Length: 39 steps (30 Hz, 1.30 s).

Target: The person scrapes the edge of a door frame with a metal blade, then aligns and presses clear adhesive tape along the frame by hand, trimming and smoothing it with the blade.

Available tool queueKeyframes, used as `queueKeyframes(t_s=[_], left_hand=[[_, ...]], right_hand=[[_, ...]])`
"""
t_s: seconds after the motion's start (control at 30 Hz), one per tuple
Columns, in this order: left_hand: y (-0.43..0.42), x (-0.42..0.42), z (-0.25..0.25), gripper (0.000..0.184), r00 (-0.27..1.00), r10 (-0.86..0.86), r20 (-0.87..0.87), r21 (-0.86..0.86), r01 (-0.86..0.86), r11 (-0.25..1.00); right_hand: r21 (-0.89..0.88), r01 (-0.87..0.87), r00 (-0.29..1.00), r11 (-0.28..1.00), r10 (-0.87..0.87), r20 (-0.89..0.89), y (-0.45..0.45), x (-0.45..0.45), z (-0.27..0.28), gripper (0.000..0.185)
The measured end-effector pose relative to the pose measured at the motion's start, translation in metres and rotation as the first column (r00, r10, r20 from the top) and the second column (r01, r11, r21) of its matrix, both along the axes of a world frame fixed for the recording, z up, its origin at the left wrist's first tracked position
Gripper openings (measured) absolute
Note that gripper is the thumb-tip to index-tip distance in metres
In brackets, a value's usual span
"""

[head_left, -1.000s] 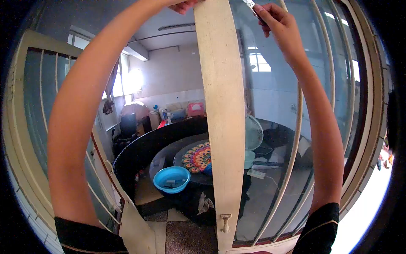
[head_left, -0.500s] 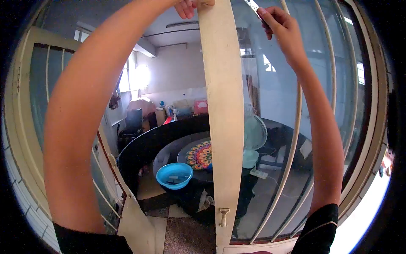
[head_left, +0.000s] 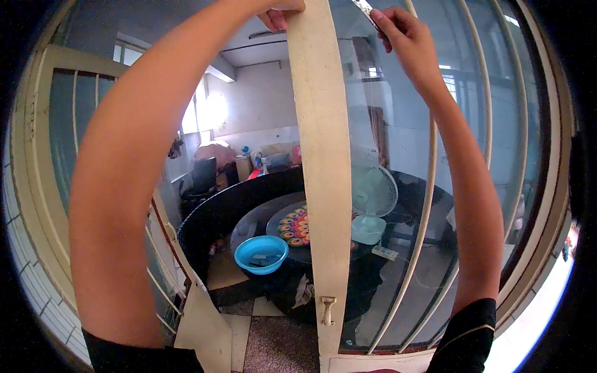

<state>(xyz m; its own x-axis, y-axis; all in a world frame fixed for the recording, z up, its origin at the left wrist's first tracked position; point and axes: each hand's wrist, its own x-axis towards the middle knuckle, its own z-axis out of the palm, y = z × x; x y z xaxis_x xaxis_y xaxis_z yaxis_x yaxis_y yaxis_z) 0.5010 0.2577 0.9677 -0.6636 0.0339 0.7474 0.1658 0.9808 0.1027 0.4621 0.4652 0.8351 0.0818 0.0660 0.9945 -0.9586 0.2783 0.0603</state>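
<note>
My left hand (head_left: 278, 17) is at the top, fingers curled against the left edge of the cream window frame (head_left: 320, 137); part of it is cut off by the view's upper edge. Right of it, my raised right hand (head_left: 404, 40) is closed on a thin, flat, silvery strip-like tool (head_left: 365, 12), held aslant before the glass pane (head_left: 398, 112). The tool's upper end is out of view, and whether it touches the glass cannot be told. A small metal handle (head_left: 328, 311) is fixed low on the frame.
Cream bars (head_left: 426, 205) run up and down at the pane. Beyond the frame stands a round black table (head_left: 217, 199) with a blue basin (head_left: 261, 255) and a colourful round mat (head_left: 294, 225). A pale green fan (head_left: 373, 193) shows through the glass. A barred sash (head_left: 78, 112) stands left.
The view has shifted slightly, so the frame sits a little further left. Both hands keep their holds; the right hand and its tool appear slightly further left and higher.
</note>
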Motion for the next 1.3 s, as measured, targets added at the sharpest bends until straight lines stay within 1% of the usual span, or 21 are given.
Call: queueKeyframes(t_s=[0.03, 0.1, 0.13, 0.2, 0.3, 0.33, 0.4, 0.5, 0.63, 0.7, 0.83, 0.9, 0.93, 0.97, 1.0, 1.03, 1.1, 1.13, 1.2, 1.23, 1.3], left_hand=[[-0.002, 0.004, -0.005, 0.021, 1.0, 0.004, 0.0, 0.0, -0.004, 1.0], [-0.007, 0.009, -0.013, 0.021, 0.976, -0.151, -0.158, -0.013, 0.151, 0.989], [-0.014, 0.007, -0.011, 0.021, 0.976, -0.152, -0.157, -0.011, 0.152, 0.988], [-0.031, 0.0, -0.004, 0.023, 0.889, -0.457, -0.033, 0.03, 0.458, 0.888], [-0.04, 0.02, -0.005, 0.023, 0.873, -0.48, 0.083, -0.001, 0.482, 0.876], [-0.041, 0.02, -0.008, 0.023, 0.873, -0.481, 0.083, -0.001, 0.482, 0.876], [-0.042, 0.017, -0.016, 0.031, 0.904, -0.398, -0.158, -0.012, 0.401, 0.916], [-0.043, 0.025, -0.021, 0.04, 0.896, -0.427, -0.126, -0.002, 0.43, 0.903], [-0.031, 0.033, -0.035, 0.041, 0.885, -0.443, -0.141, 0.048, 0.453, 0.89], [-0.034, 0.02, -0.026, 0.032, 0.875, -0.482, -0.048, 0.223, 0.479, 0.849], [-0.045, -0.004, -0.012, 0.025, 0.842, -0.54, -0.015, 0.265, 0.524, 0.81], [-0.048, -0.019, -0.005, 0.022, 0.787, -0.616, 0.032, 0.369, 0.563, 0.739], [-0.046, -0.017, -0.007, 0.022, 0.787, -0.616, 0.029, 0.366, 0.565, 0.739], [-0.041, -0.017, -0.01, 0.023, 0.835, -0.55, 0.003, 0.272, 0.529, 0.804], [-0.039, -0.015, -0.011, 0.024, 0.875, -0.484, -0.033, 0.178, 0.481, 0.858], [-0.039, -0.014, -0.011, 0.024, 0.873, -0.486, -0.037, 0.176, 0.485, 0.857], [-0.037, -0.014, -0.011, 0.022, 0.83, -0.545, 0.12, 0.145, 0.529, 0.836], [-0.031, -0.01, -0.015, 0.022, 0.827, -0.548, 0.123, 0.143, 0.532, 0.835], [-0.021, -0.002, -0.024, 0.021, 0.87, -0.492, -0.016, 0.1, 0.491, 0.865], [-0.021, -0.009, -0.015, 0.021, 0.868, -0.496, -0.013, 0.103, 0.494, 0.863], [-0.023, -0.028, 0.014, 0.019, 0.959, -0.208, 0.191, 0.059, 0.2, 0.978]], right_hand=[[-0.051, 0.029, 1.0, 0.998, -0.029, 0.01, -0.001, 0.0, 0.001, 0.027], [-0.043, 0.02, 1.0, 0.999, -0.021, -0.018, -0.001, 0.0, 0.0, 0.027], [-0.033, 0.013, 0.999, 0.999, -0.015, -0.044, -0.002, -0.001, 0.0, 0.027], [-0.011, -0.002, 1.0, 1.0, 0.002, -0.015, -0.001, -0.003, 0.002, 0.027], [-0.006, -0.025, 1.0, 1.0, 0.025, 0.002, -0.001, -0.005, 0.002, 0.028], [-0.018, -0.03, 1.0, 0.999, 0.029, -0.005, -0.002, -0.004, 0.002, 0.028], [-0.02, -0.015, 1.0, 1.0, 0.015, 0.007, -0.003, -0.001, 0.0, 0.028], [-0.021, -0.001, 1.0, 1.0, 0.001, 0.013, -0.002, 0.002, 0.0, 0.028], [-0.005, -0.043, 0.999, 0.999, 0.043, -0.001, -0.002, -0.004, 0.003, 0.028], [0.008, -0.059, 0.998, 0.998, 0.059, 0.006, -0.001, -0.004, 0.004, 0.028], [0.016, -0.131, 0.991, 0.991, 0.13, 0.025, 0.0, -0.008, 0.005, 0.027], [0.006, -0.084, 0.996, 0.996, 0.084, 0.009, 0.001, -0.009, 0.006, 0.028], [-0.005, -0.031, 1.0, 1.0, 0.031, -0.005, 0.002, -0.01, 0.006, 0.028], [-0.005, -0.028, 1.0, 1.0, 0.028, -0.01, 0.002, -0.011, 0.004, 0.028], [0.011, 0.039, 0.999, 0.999, -0.039, -0.03, 0.002, -0.014, 0.002, 0.027], [0.026, 0.106, 0.993, 0.994, -0.104, -0.049, 0.002, -0.015, 0.0, 0.028], [0.024, 0.139, 0.988, 0.99, -0.137, -0.074, 0.002, -0.018, 0.0, 0.028], [0.021, 0.167, 0.982, 0.986, -0.164, -0.094, 0.002, -0.019, -0.002, 0.029], [0.038, 0.197, 0.978, 0.98, -0.194, -0.079, 0.002, -0.017, -0.003, 0.029], [0.055, 0.224, 0.973, 0.973, -0.22, -0.07, 0.002, -0.015, -0.003, 0.029], [0.037, 0.21, 0.977, 0.977, -0.209, -0.046, -0.004, -0.003, -0.007, 0.028]])
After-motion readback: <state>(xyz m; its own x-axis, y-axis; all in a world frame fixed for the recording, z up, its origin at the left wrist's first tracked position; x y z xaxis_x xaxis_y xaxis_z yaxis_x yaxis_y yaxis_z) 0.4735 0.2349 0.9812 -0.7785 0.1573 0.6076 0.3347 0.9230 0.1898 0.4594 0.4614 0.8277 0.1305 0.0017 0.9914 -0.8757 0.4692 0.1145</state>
